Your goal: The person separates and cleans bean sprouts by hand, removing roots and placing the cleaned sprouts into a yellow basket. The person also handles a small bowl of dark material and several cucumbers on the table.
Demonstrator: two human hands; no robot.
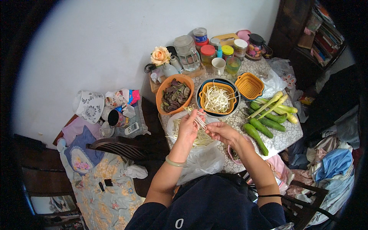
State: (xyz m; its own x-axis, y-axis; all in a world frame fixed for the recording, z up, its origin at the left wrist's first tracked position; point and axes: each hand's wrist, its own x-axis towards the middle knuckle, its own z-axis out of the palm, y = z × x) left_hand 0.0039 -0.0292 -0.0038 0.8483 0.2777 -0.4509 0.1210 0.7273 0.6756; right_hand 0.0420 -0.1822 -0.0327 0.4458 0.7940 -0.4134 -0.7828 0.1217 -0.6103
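My left hand holds a small bunch of white bean sprouts. The fingertips of my right hand pinch the lower ends of these sprouts. Under both hands lies an opened plastic bag with more sprouts in it. Just beyond them, an orange basket nested in a dark blue one holds a heap of sprouts, all within a metal bowl. Partly hidden by my right forearm, a pink container holds small dark bits.
An orange bowl of purplish bean pods stands left. At right are an orange basket, green cucumbers and pale stalks. Jars, a glass pitcher and a white mug line the back of the table.
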